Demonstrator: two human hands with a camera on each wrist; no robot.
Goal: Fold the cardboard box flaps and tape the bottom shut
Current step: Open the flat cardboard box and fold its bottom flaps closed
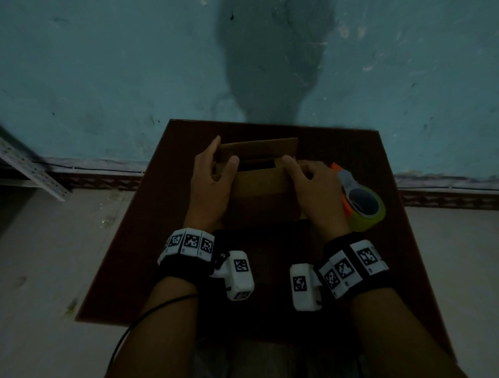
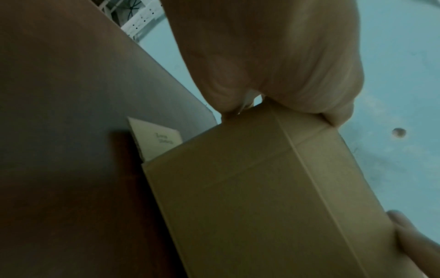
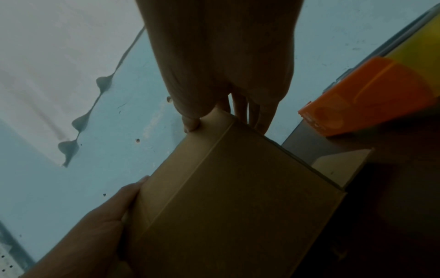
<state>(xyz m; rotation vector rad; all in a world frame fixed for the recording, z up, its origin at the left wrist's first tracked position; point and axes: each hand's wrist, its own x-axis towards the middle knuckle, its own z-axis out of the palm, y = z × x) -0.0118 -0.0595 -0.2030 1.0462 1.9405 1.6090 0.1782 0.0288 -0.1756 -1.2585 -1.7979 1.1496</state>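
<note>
A small brown cardboard box (image 1: 261, 188) stands on a dark red-brown table (image 1: 148, 249), its top flaps partly folded with a dark slot still showing between them. My left hand (image 1: 214, 173) grips the box's left top corner, thumb on the near flap and fingers behind the far flap. My right hand (image 1: 307, 178) grips the right top corner, thumb pressing the near flap. The left wrist view shows the box's side (image 2: 262, 188) under my left hand (image 2: 273, 75). In the right wrist view my right hand (image 3: 221, 75) pinches the box (image 3: 226, 206) at its corner.
A tape dispenser (image 1: 359, 199) with an orange handle and a yellowish roll lies on the table just right of my right hand, also seen in the right wrist view as the dispenser (image 3: 369, 97). A teal wall (image 1: 125, 66) rises behind the table. A metal shelf rail (image 1: 21, 160) leans at far left.
</note>
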